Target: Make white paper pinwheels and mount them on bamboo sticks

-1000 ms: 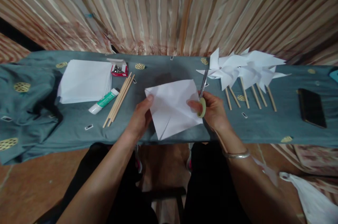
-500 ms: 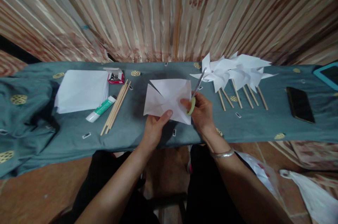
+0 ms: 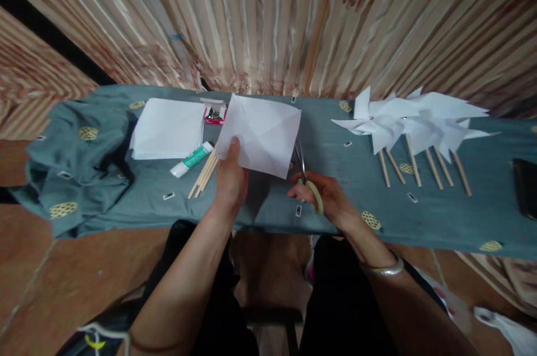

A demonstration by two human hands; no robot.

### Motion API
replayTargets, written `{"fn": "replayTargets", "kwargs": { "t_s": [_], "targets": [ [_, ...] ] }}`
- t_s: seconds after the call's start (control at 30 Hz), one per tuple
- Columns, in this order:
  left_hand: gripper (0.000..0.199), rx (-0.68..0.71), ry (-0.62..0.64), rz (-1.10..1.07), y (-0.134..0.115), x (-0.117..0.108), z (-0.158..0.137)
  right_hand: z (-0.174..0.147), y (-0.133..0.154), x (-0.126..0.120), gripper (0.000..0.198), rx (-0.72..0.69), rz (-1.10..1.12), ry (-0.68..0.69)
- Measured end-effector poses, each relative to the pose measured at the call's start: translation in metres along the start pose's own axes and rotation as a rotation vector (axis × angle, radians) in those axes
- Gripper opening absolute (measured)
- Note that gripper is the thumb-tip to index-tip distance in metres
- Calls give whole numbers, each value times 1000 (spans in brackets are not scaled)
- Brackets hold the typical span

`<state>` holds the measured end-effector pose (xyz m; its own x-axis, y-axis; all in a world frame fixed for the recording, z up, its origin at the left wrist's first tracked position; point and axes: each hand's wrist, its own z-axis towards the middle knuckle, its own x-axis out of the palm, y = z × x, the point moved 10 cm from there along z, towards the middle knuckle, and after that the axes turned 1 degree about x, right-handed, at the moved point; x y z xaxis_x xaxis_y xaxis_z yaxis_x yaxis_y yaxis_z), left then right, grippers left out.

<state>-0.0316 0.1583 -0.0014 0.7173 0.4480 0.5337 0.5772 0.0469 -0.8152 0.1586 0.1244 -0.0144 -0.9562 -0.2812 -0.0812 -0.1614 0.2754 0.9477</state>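
A square sheet of white paper (image 3: 266, 129) with crease lines is pinched at its lower left by my left hand (image 3: 232, 180), the thumb lying on top. Slits show faintly near its upper left corner. My right hand (image 3: 325, 197) has its fingers in the yellow-green handles of a pair of scissors (image 3: 302, 163). The blades point up and away, beside the paper's lower right corner. Whether the blades touch the paper I cannot tell.
To the left lie a stack of white paper (image 3: 170, 128), a red box of metal pins (image 3: 215, 115), a green-and-white glue tube (image 3: 192, 159) and several wooden sticks (image 3: 205, 176). White paper pinwheels (image 3: 413, 121) on sticks lie right, then a dark phone (image 3: 525, 185).
The paper has been turned, and my left hand now grips it farther left. My right hand has let go of the paper and moved off its right edge with the scissors. The view has shifted left.
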Motion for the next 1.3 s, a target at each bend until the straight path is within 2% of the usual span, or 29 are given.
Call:
{"fn": "replayTargets", "kwargs": {
  "t_s": [0.17,0.37,0.73,1.3],
  "targets": [
    [28,23,-58,-40,-12,-7,8,-9,-12,19,49,117,-60,198],
    [26,27,-105,-64,-14,-10,9,-15,-10,28,52,219,-133,330],
    [20,-16,-18,-88,-8,0,6,-16,-7,30,54,204,-152,341],
    [18,-51,-21,-75,-2,0,4,-16,-9,30,51,164,-198,360]
  ]
}}
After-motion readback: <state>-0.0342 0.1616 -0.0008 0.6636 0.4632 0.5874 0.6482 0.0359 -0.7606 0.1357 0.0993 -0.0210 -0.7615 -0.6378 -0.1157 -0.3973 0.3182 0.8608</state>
